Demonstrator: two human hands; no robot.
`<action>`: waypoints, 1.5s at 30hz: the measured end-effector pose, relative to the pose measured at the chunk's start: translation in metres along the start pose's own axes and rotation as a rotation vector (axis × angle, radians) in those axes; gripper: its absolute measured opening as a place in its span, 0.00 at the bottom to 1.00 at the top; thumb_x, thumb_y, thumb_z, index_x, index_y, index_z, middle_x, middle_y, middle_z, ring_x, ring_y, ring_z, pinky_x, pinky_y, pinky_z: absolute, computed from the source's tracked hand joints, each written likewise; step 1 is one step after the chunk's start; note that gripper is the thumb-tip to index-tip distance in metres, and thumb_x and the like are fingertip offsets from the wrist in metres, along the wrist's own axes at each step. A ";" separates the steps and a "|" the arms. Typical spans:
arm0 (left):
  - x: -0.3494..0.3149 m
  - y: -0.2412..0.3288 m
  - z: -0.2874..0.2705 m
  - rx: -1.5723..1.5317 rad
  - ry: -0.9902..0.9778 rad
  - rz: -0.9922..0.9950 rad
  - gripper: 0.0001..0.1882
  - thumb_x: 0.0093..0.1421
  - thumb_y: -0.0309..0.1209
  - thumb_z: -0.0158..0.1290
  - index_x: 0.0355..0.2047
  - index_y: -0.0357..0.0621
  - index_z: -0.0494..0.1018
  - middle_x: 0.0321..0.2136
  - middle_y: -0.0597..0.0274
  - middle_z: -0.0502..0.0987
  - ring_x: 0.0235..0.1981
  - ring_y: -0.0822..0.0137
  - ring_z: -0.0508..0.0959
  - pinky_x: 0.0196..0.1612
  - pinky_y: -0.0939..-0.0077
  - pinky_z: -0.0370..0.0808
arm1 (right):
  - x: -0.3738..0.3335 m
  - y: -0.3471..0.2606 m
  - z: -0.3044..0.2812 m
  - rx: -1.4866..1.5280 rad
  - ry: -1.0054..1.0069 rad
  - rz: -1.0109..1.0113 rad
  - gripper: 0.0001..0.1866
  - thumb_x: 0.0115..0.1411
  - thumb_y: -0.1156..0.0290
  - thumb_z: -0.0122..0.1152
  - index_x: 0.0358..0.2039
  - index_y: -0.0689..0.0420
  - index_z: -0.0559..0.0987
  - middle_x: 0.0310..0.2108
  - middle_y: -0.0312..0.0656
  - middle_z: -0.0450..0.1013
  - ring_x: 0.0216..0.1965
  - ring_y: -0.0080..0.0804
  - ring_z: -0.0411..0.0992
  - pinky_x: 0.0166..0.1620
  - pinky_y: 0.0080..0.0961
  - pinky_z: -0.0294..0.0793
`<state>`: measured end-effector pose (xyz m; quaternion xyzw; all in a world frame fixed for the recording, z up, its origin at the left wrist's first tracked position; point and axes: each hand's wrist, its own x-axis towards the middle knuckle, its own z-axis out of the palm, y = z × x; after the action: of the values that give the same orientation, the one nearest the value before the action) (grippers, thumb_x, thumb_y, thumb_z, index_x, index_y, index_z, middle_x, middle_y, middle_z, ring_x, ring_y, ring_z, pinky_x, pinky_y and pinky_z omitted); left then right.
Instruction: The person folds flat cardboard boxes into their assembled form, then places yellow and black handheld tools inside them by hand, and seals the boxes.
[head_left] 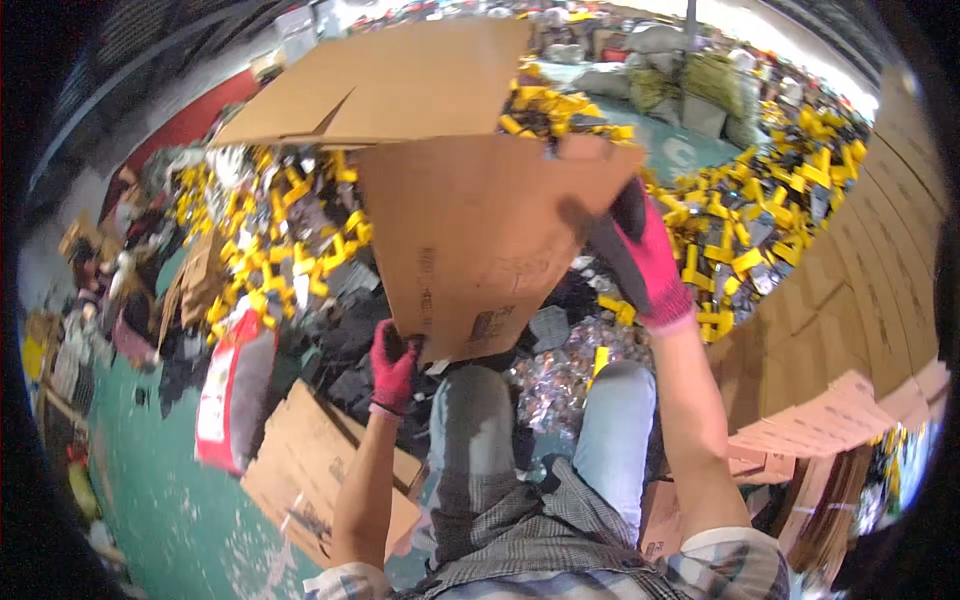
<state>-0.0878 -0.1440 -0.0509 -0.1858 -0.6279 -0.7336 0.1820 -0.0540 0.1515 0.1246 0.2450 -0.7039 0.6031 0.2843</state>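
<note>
A brown cardboard carton (pixel 475 235) is held up in front of my knees, its wide front panel facing me and a lighter panel spreading up and left behind it. My left hand (pixel 393 365), in a pink glove with dark fingers, is closed on the carton's lower left corner. Higher up, my right hand (pixel 640 250), gloved the same way, grips the right edge, fingers partly hidden behind the board. Below the carton, between my knees, lies a heap of small clear shiny packets (pixel 560 375).
Yellow-and-black pieces (pixel 740 235) lie heaped on both sides. Flattened cartons (pixel 840 300) are stacked at right, with a loose carton (pixel 310 465) at lower left. A red-and-white sack (pixel 238 395) stands on the green floor (pixel 150 480). Bulging sacks (pixel 700 85) stand farther back.
</note>
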 end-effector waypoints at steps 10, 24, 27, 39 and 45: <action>0.036 0.022 0.109 -0.132 0.117 -0.119 0.24 0.50 0.28 0.53 0.46 0.40 0.55 0.38 0.59 0.66 0.40 0.69 0.66 0.44 0.76 0.64 | -0.095 0.027 0.015 -0.198 -0.056 0.340 0.12 0.50 0.76 0.55 0.37 0.61 0.73 0.29 0.36 0.73 0.30 0.15 0.66 0.35 0.15 0.67; -0.037 0.017 0.098 -0.429 -0.178 -0.504 0.32 0.47 0.21 0.46 0.54 0.40 0.49 0.49 0.58 0.59 0.48 0.68 0.60 0.46 0.79 0.60 | -0.140 0.073 0.020 0.008 0.218 0.592 0.23 0.56 0.63 0.49 0.50 0.59 0.60 0.38 0.36 0.66 0.40 0.21 0.63 0.43 0.18 0.62; -0.043 0.026 0.106 -0.212 -0.297 -0.420 0.30 0.49 0.22 0.42 0.54 0.39 0.50 0.52 0.56 0.55 0.53 0.66 0.56 0.53 0.76 0.54 | -0.146 0.061 0.017 -0.336 0.043 0.613 0.25 0.53 0.70 0.51 0.51 0.60 0.59 0.46 0.42 0.62 0.47 0.29 0.60 0.49 0.22 0.58; -0.060 0.006 0.089 -0.282 -0.324 -0.630 0.21 0.46 0.22 0.42 0.44 0.37 0.62 0.48 0.55 0.60 0.50 0.63 0.60 0.52 0.74 0.55 | -0.171 0.053 0.025 -0.161 -0.015 0.603 0.22 0.49 0.75 0.52 0.48 0.61 0.65 0.43 0.42 0.66 0.45 0.29 0.62 0.48 0.23 0.59; -0.064 0.009 0.077 -0.004 -0.673 -0.356 0.38 0.37 0.34 0.60 0.48 0.38 0.56 0.50 0.55 0.56 0.52 0.61 0.56 0.53 0.70 0.54 | -0.155 0.062 0.017 -0.552 -0.312 0.452 0.27 0.40 0.60 0.63 0.37 0.62 0.67 0.33 0.50 0.68 0.36 0.46 0.67 0.40 0.34 0.66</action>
<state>-0.0248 -0.0669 -0.0639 -0.3047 -0.6737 -0.6527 -0.1652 0.0130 0.1447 -0.0294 0.0869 -0.9106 0.3940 0.0890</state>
